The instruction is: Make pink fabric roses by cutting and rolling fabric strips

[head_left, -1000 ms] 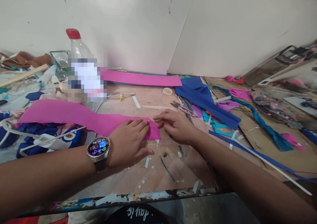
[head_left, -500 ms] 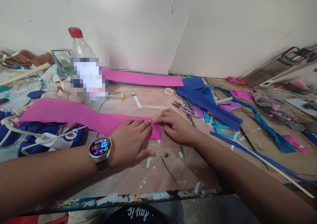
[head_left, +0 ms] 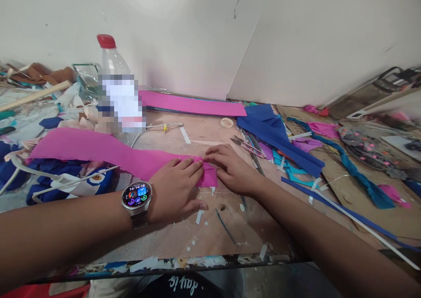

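Observation:
A long magenta strip of fabric (head_left: 118,151) runs across the worktable (head_left: 210,232), its right end lying under my hands with a small fold in it. My left hand (head_left: 176,186) rests flat on the strip near that end, fingers stretched forward and thumb out on the table. On this wrist is a smartwatch (head_left: 137,195). My right hand (head_left: 230,168) touches the fold from the right, its fingers bent and resting on the fabric, thumb apart from them. Just beyond it lie small thread snips (head_left: 248,146).
A bottle with a red cap (head_left: 106,41) and a blurred-out phone (head_left: 123,105) stand at the back left. Another magenta strip (head_left: 197,105) lies along the wall. A tape ring (head_left: 226,123), blue fabric (head_left: 279,135) and a white cable (head_left: 36,173) lie around.
The view has shifted slightly. My right fingers have opened a little over the fold; my left hand stays flat on the magenta fabric.

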Tool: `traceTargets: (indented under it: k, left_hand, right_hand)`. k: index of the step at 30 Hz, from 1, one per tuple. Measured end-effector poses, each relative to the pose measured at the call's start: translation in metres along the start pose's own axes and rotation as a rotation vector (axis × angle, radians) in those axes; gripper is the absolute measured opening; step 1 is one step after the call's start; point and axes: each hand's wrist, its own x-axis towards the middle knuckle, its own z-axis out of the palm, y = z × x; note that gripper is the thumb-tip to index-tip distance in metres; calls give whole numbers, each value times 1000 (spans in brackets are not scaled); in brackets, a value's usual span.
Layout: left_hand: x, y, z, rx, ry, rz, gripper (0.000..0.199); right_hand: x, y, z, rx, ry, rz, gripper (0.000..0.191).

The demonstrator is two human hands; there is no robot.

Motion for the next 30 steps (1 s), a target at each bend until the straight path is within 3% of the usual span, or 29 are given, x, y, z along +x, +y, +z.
traceTargets:
  k: [9,17,30]
  left_hand:
    - [1,1,-2,-10,-6,-7,83]
    - [0,-1,-1,-4,6,-5,79]
    - [0,0,-3,-11,-10,-27,79]
  right_hand:
    - [1,-2,1,-45,-43,1,57]
    - [0,1,-8,0,86,-98,46]
    - [-3,0,-15,82,20,-93,37]
